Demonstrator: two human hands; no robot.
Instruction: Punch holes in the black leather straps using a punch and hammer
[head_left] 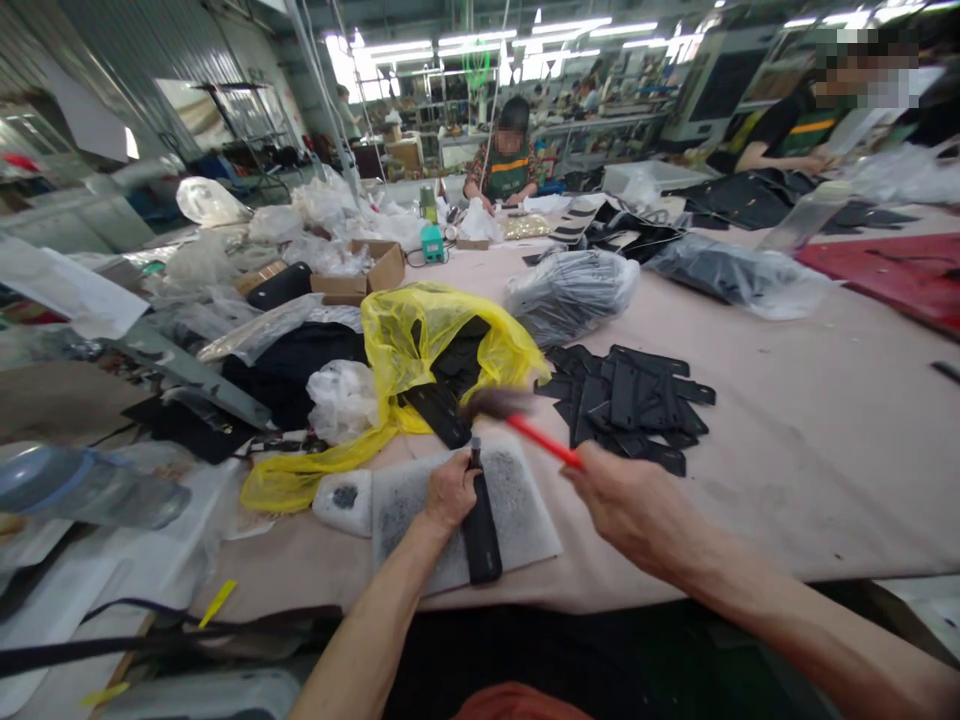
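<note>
My right hand point(619, 505) grips the red handle of a hammer point(544, 440), whose dark head is blurred by motion. Below that head, my left hand point(452, 490) pinches a short metal punch point(475, 453) upright. The punch stands at the upper end of a black strap-like piece point(481, 535), which lies on a worn, grey-white board point(525, 500). Just beyond the board, more black pieces spill out of a yellow mesh-like bag point(394, 330). To the right of it is a loose pile of similar black pieces point(645, 395).
A small white block point(343, 500) sits left of the board. Clear plastic-wrapped bundles point(574, 295) lie farther back, near an open cardboard box point(382, 270). A large water bottle point(90, 485) is at far left. A co-worker point(510, 165) sits across the table, another at upper right.
</note>
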